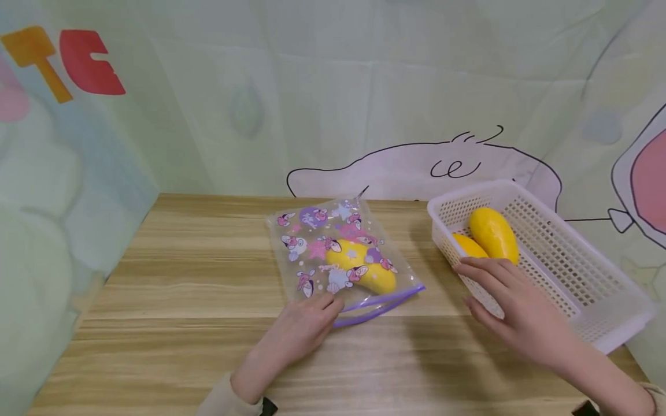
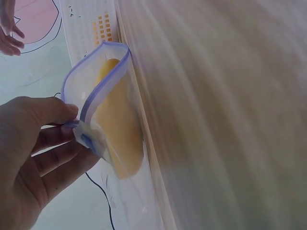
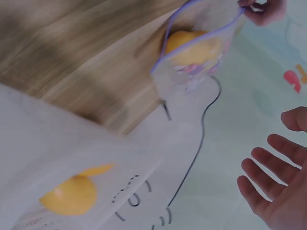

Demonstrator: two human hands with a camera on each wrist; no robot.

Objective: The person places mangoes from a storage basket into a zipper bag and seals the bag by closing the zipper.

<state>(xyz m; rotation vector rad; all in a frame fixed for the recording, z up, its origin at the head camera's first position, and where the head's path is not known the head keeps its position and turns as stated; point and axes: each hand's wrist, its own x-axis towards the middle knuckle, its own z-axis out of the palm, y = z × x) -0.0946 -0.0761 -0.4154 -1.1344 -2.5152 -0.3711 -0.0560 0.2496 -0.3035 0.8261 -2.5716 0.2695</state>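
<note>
A clear zip bag (image 1: 312, 249) with pink and purple cartoon prints lies on the table, its purple zip edge parted at the mouth. Inside it is a yellow mango (image 2: 121, 124), seen through the plastic. My left hand (image 1: 308, 321) pinches the near left corner of the bag's mouth between thumb and fingers. To the right, my right hand (image 1: 522, 309) hovers over the near side of a white basket (image 1: 442, 231), fingers spread and nothing in them. Two more yellow mangoes, one whole in view (image 1: 494, 234) and one partly hidden (image 1: 468, 246), lie in the basket.
The wooden table (image 1: 182, 271) ends at the back against a printed cloth (image 1: 208, 115) with cartoon drawings. The basket stands at an angle along the table's right side, its low walls full of small holes.
</note>
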